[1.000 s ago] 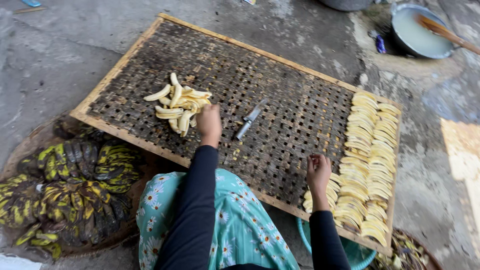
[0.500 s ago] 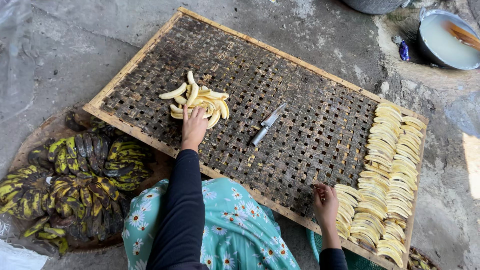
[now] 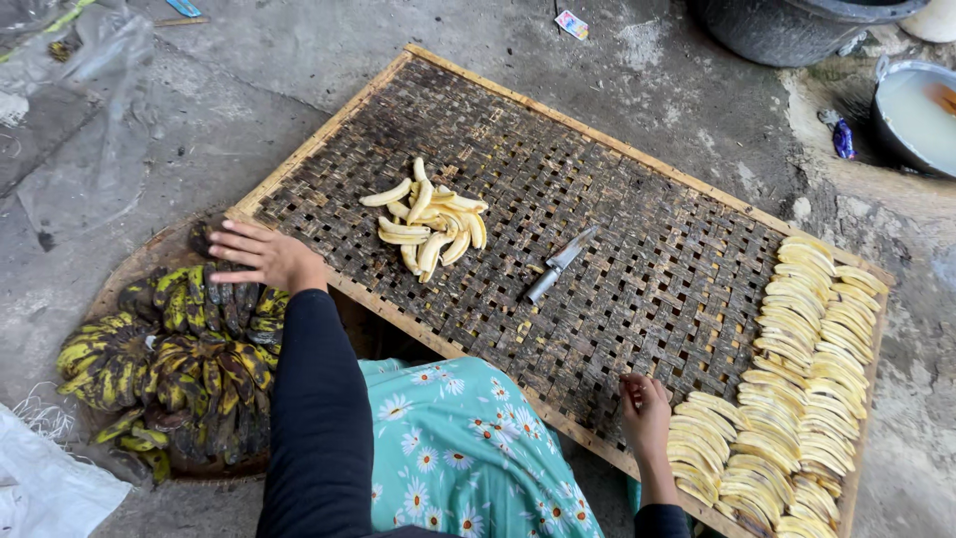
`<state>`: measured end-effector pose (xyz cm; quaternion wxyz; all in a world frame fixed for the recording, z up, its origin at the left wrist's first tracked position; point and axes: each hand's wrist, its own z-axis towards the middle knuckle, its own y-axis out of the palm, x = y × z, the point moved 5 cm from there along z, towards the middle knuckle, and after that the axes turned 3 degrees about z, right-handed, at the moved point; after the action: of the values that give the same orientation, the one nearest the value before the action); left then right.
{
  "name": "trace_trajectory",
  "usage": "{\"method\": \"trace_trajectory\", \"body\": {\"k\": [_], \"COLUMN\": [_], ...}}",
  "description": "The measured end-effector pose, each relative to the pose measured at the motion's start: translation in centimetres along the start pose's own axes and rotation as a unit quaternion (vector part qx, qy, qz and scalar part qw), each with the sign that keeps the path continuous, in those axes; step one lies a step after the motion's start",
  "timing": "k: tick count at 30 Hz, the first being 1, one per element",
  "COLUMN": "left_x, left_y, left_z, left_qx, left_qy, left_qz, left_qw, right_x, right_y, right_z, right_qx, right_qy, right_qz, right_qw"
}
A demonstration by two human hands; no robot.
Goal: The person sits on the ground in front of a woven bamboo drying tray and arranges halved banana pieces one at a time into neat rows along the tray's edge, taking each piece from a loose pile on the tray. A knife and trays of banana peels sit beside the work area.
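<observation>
Dark-skinned unpeeled bananas (image 3: 169,349) lie heaped at far left; the left hand (image 3: 261,256), arm stretched out, hovers over them with fingers spread, holding nothing; peeled bananas (image 3: 428,221) pile on the woven bamboo tray (image 3: 647,269); a knife (image 3: 560,263) lies mid-tray; the right hand (image 3: 645,410), fingers loosely curled, touches the flattened banana slices (image 3: 797,389); a small colourful wrapper (image 3: 571,24) lies on the concrete beyond the tray.
</observation>
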<state>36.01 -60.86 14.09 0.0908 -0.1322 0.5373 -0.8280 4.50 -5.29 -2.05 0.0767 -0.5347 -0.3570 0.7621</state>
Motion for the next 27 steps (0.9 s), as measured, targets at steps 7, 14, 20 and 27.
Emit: {"method": "trace_trajectory", "body": {"k": [7, 14, 20, 27], "left_x": [7.8, 15.6, 17.5, 16.1], "left_y": [1.7, 1.3, 1.5, 1.1], "left_z": [-7.0, -16.4, -19.4, -18.6], "left_qx": [-0.249, -0.204, -0.154, -0.259], "left_qy": [0.304, 0.375, 0.347, 0.306], "left_qz": [-0.06, -0.059, -0.003, -0.102], "left_qw": [0.917, 0.902, 0.925, 0.91], "right_x": [-1.2, 0.3, 2.5, 0.7], "right_y": [0.0, -2.2, -4.3, -5.1], "right_z": [-0.5, -1.6, -2.7, -1.9], "right_qx": [-0.006, 0.027, 0.049, 0.046], "right_qy": [0.009, 0.014, 0.047, 0.028], "right_qz": [0.021, 0.02, 0.001, 0.002], "right_qw": [1.0, 0.999, 0.998, 0.999]}}
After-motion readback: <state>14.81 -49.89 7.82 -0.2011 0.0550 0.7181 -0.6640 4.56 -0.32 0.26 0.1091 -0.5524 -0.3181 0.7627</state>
